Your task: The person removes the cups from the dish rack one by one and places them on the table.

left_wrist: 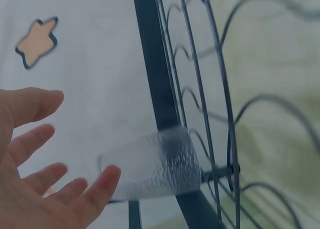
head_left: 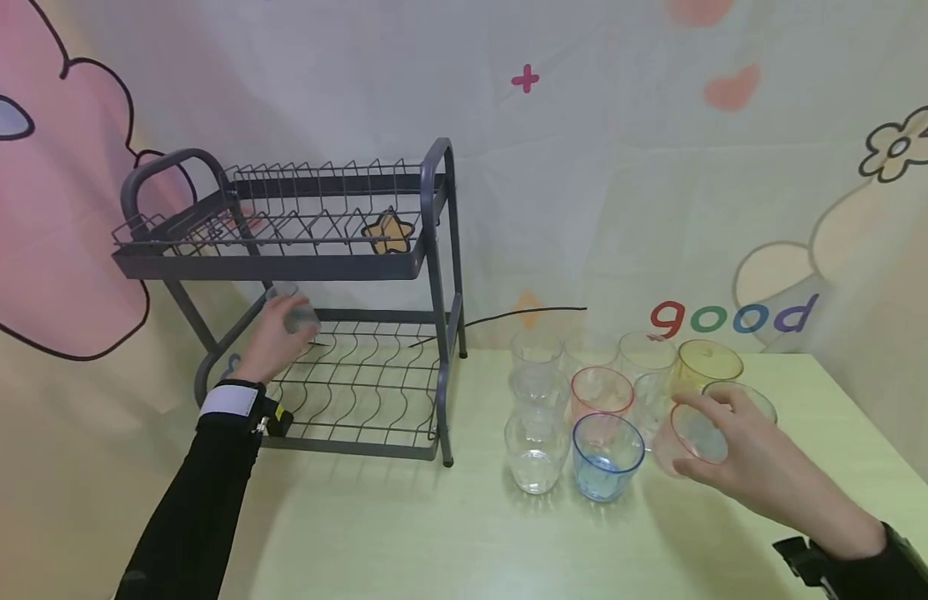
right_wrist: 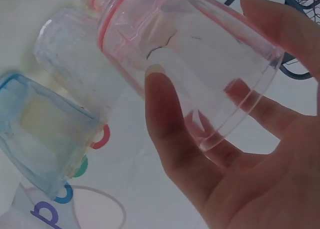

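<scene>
My left hand (head_left: 272,343) is at the back left of the rack's lower tier. In the left wrist view, a clear textured glass (left_wrist: 160,166) stands against the rack wires; the spread fingers of the left hand (left_wrist: 47,201) are beside it, one fingertip overlapping its side. My right hand (head_left: 767,475) grips a pink-rimmed clear glass (right_wrist: 200,54) at the right of the glass group, thumb on one side and fingers round the other. Near it are a blue-rimmed glass (head_left: 606,471), a red-rimmed glass (head_left: 602,387) and a yellow glass (head_left: 711,362).
A dark two-tier wire dish rack (head_left: 268,268) stands at the left on the pale table (head_left: 433,533). Several clear glasses (head_left: 536,462) are grouped close together to its right. A printed cloth (head_left: 569,208) hangs behind, with a thin dark line (head_left: 524,313) across it.
</scene>
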`<state>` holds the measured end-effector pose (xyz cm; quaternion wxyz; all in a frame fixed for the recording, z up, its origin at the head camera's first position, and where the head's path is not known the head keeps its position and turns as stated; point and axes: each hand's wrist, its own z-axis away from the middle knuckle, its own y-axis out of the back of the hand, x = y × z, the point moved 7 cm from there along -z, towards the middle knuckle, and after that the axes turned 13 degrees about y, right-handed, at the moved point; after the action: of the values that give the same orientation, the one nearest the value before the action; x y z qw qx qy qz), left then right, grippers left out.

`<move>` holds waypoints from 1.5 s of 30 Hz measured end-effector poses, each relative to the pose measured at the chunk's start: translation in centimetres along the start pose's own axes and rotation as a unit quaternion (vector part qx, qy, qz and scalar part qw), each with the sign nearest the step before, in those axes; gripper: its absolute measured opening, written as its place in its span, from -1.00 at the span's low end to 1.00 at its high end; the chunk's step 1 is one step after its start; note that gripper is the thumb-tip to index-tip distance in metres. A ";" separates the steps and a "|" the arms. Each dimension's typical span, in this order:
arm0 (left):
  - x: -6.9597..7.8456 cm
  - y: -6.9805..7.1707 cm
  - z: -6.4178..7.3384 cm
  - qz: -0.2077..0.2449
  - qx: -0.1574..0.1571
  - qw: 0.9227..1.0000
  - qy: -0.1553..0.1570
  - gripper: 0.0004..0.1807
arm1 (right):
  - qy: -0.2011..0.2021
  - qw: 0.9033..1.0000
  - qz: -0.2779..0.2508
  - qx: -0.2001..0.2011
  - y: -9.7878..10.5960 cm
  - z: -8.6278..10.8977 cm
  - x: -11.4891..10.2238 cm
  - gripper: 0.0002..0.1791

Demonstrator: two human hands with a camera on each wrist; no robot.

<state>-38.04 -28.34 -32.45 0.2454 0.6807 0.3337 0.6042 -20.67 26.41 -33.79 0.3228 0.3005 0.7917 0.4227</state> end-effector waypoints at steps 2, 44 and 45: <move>0.0 0.4 -0.5 -0.006 0.015 1.000 -0.003 -0.37 | -0.011 1.000 -0.002 -0.011 -0.6 0.2 0.3 -0.19; -4.1 0.1 -6.6 -0.042 0.129 0.983 0.120 -0.15 | -0.035 0.999 0.021 -0.013 -5.9 0.9 0.7 -0.36; -4.0 0.1 -6.7 -0.042 0.132 0.983 0.122 -0.16 | -0.038 0.999 0.021 -0.014 -5.9 1.0 0.7 -0.36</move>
<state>-44.79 -31.87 -33.99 0.1357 0.6136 0.4662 0.6227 -21.58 24.68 -39.49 0.3477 0.3280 0.7667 0.4286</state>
